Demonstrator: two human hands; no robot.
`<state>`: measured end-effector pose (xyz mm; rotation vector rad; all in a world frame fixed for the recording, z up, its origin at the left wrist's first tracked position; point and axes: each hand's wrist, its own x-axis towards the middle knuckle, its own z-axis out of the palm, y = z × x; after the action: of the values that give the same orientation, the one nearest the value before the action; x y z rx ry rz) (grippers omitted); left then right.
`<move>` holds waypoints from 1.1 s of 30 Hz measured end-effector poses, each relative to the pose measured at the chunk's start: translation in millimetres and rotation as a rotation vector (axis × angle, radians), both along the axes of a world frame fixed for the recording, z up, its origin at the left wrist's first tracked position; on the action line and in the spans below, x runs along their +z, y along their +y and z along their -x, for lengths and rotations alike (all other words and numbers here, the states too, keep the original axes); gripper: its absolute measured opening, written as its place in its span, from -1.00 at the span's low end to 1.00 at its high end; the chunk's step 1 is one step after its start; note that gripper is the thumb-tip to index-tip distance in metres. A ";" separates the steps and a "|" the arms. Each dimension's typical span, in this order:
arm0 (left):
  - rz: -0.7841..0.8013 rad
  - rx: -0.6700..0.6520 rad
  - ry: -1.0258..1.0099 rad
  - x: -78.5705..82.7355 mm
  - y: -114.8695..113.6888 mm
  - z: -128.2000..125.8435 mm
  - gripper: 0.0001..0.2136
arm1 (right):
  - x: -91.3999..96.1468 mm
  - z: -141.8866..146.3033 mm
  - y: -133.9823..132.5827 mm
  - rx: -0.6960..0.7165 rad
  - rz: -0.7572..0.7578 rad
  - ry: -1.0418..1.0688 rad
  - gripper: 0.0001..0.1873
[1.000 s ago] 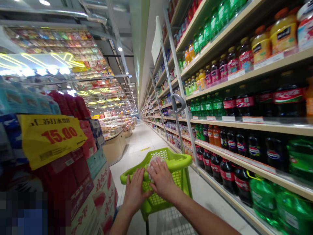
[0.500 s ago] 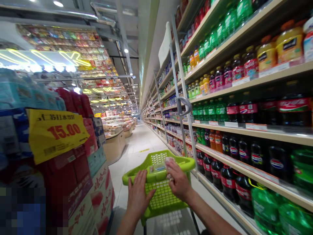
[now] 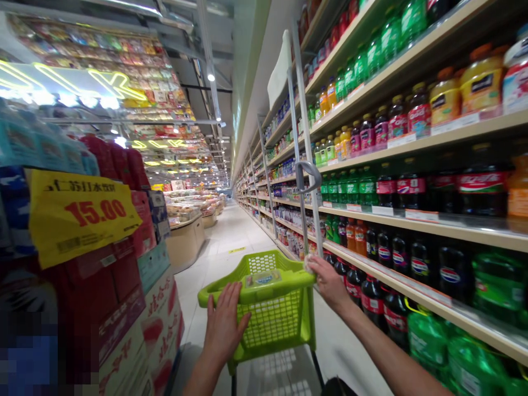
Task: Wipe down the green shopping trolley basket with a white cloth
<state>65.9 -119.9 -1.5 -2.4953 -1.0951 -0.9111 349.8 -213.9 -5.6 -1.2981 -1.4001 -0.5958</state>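
A lime-green shopping cart basket (image 3: 268, 322) stands in front of me in a supermarket aisle. My left hand (image 3: 225, 324) lies on the left part of its near rim, fingers stretched forward and flat. My right hand (image 3: 328, 280) is at the rim's right corner, fingers closed round a small pale wad (image 3: 308, 264) that I cannot make out. A label (image 3: 262, 279) sits on the middle of the rim between my hands.
Shelves of soft-drink bottles (image 3: 412, 187) run along the right, close to the cart. A metal ladder frame (image 3: 307, 159) stands against them just ahead. On the left are stacked red cartons (image 3: 124, 297) with a yellow 15.00 price sign (image 3: 80, 217). The aisle floor (image 3: 235, 242) runs ahead.
My right hand has slid with the pale wad from the middle of the cart rim to its right corner. My left hand stayed on the rim's left part.
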 end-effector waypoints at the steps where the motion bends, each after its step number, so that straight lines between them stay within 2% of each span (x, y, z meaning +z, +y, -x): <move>1: 0.001 0.006 -0.002 0.0 -0.6 -1.1 -0.49 | 1.8 -3.9 -1.1 -0.046 0.003 0.071 -0.57; 3: -0.014 0.014 -0.008 -0.9 -0.6 -3.1 -0.48 | 4.8 5.6 -0.2 -0.050 0.010 0.135 -0.61; 7: -0.058 0.029 -0.005 -3.9 2.7 -3.6 -0.48 | 7.7 59.7 4.8 0.166 0.011 -0.055 -0.60; 10: -0.071 0.029 0.012 -6.5 4.9 -2.8 -0.49 | 11.9 79.9 6.2 0.134 0.016 -0.107 -0.64; 14: -0.120 0.045 -0.011 -9.2 3.0 -5.1 -0.48 | 17.3 74.7 10.4 -0.033 0.098 -0.051 -0.61; 17: -0.130 0.054 -0.022 -8.1 -1.1 -6.4 -0.50 | 12.0 61.2 12.1 -0.045 0.088 -0.105 -0.70; 21: -0.080 0.024 0.005 -3.5 -4.6 -4.8 -0.48 | 1.5 17.8 8.9 -0.015 0.040 -0.143 -0.70; 24: -0.056 0.010 0.003 -1.5 -5.6 -6.1 -0.48 | 1.8 -8.3 9.5 -0.156 0.021 0.046 -0.69; 27: -0.051 0.040 -0.007 -1.2 -6.7 -9.7 -0.48 | 2.1 9.7 13.9 -0.228 -0.011 0.097 -0.70; 31: -0.062 0.064 0.017 -0.3 -7.7 -10.0 -0.47 | -3.6 64.8 18.2 -0.053 -0.052 -0.160 -0.70; 33: -0.063 0.050 0.036 0.3 -7.6 -8.0 -0.47 | -4.1 67.1 17.1 -0.010 -0.062 -0.223 -0.68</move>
<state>73.9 -127.5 -1.2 -2.4132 -1.0958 -0.8690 282.8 -196.8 -9.8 -1.2187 -1.5441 -0.8043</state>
